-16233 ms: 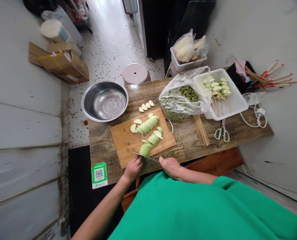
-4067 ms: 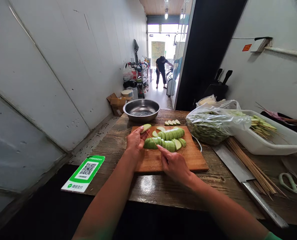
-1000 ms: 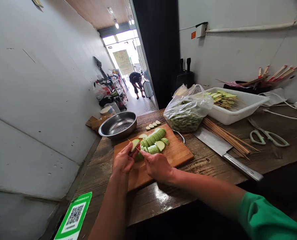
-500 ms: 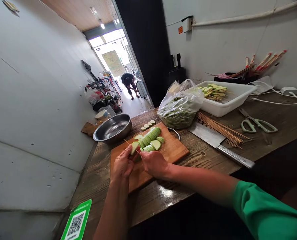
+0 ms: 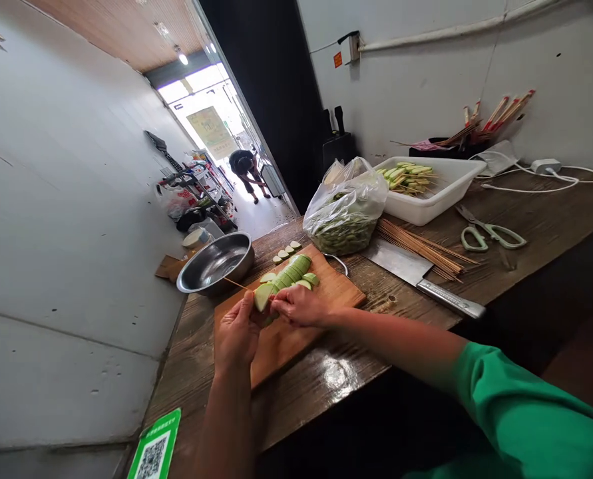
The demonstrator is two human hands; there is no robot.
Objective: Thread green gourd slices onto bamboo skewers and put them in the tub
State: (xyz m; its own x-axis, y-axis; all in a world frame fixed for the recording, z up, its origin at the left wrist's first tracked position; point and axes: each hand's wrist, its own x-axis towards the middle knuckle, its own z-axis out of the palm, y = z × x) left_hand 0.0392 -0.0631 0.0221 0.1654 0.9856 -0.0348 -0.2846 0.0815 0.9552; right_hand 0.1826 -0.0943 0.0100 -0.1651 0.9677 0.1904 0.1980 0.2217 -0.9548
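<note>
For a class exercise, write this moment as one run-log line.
left hand: holding green slice; right hand: gripping skewer; skewer: protruding leftward; cleaver: on table

- This looks like the preparation corner of a small food shop or snack eatery.
- A green card with a QR code (image 5: 155,447) lies by the worktop's (image 5: 191,362) left edge, as at a business that takes customers.
- Food is in quantity: a tray (image 5: 428,211) of skewered pieces (image 5: 408,178) toward the far edge, a bundle of bare sticks (image 5: 420,246), a big bag of green pods (image 5: 345,226).
- A cleaver (image 5: 400,261) and sliced green vegetable (image 5: 292,271) on a cutting board (image 5: 286,349) show kitchen work.
- The narrow room opens onto a bright, shop-like front with a poster (image 5: 211,132).
</note>
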